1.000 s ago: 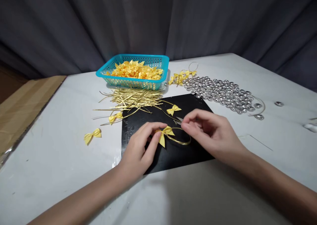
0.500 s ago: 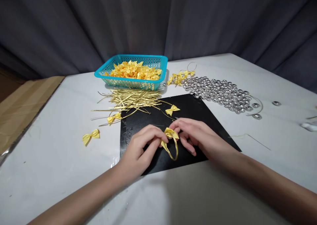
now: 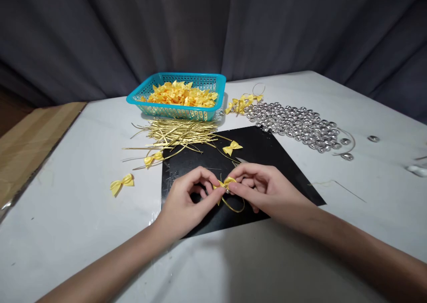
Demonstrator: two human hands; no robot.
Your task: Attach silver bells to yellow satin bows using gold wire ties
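Observation:
Between my two hands is a yellow ribbon bow with a loop of gold cord hanging from it toward me. My left hand pinches the bow's left side between thumb and fingers. The thumb and forefinger of my right hand close on its right side. A small shiny bit shows at the bow's centre, mostly hidden by my fingertips. Both hands are over a black mat. Another yellow bow lies on the mat beyond them.
A blue basket of yellow bows stands at the back. Gold cords are heaped before it. Silver beads spread at the right, beside several bows. A needle with thread lies at right, a loose bow at left.
My right hand has gone from loosely spread fingers to a pinch on the bow's right side. The bow has turned, and its cord loop now lies flatter and points rightward.

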